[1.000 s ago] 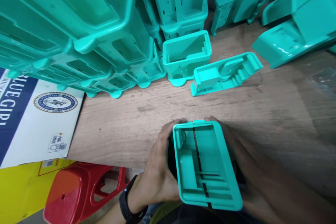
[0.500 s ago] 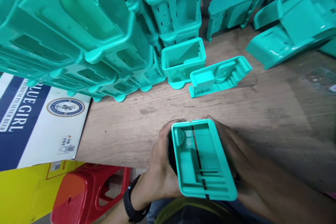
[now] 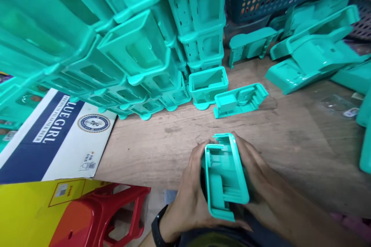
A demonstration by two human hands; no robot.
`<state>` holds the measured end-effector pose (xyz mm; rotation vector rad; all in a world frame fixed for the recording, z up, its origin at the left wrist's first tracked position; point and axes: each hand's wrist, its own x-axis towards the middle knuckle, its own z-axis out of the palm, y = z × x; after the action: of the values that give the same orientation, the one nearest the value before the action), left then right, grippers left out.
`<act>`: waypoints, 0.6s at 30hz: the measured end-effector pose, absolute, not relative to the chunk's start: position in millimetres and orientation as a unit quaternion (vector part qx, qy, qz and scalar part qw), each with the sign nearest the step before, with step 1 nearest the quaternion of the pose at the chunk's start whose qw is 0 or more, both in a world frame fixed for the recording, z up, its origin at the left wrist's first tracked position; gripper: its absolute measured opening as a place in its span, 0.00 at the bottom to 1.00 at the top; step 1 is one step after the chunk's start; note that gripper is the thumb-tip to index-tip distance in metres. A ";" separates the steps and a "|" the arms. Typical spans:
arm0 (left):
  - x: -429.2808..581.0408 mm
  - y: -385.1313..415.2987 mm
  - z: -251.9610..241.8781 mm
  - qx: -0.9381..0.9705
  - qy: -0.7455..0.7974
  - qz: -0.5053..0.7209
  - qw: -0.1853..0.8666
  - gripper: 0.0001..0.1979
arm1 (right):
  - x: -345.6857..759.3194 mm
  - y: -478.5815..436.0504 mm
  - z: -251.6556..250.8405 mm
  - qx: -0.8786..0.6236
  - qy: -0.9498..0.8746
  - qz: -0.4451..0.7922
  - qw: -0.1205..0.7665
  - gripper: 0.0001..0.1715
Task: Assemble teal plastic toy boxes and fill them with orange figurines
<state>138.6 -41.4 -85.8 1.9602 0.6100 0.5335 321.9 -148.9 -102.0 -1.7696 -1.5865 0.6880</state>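
Gripping a green box (image 3: pixel 228 175) from opposite sides: left hand (image 3: pixel 189 195) and right hand (image 3: pixel 259 173), both clamped on its walls, by the near side of the table (image 3: pixel 156 150). Left half (image 3: pixel 215 191) and right half (image 3: pixel 241 179) sit offset. Farther back, a narrow bin (image 3: pixel 208 96) stands beside a loose half-shell (image 3: pixel 227 104).

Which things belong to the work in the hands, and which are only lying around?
Seem to belong:
green box half in the left hand
other box half in the right hand
loose green half
stacked green boxes

Seem unrelated:
red stool
beer carton
blue basket
clear plastic piece
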 end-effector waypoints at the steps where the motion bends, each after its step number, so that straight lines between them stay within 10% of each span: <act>1: 139.6 -41.6 -86.7 0.789 0.260 0.232 0.506 0.67 | 323.4 -146.8 -100.6 -0.686 -0.593 0.257 0.335 0.67; 18: 142.2 -30.9 -89.6 0.773 0.273 0.241 0.519 0.64 | 327.7 -141.4 -86.5 -0.672 -0.576 0.289 0.366 0.63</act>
<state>142.2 -30.9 -89.6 1.8540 0.6559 0.5787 327.7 -141.4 -86.5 -1.7266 -1.4809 0.7425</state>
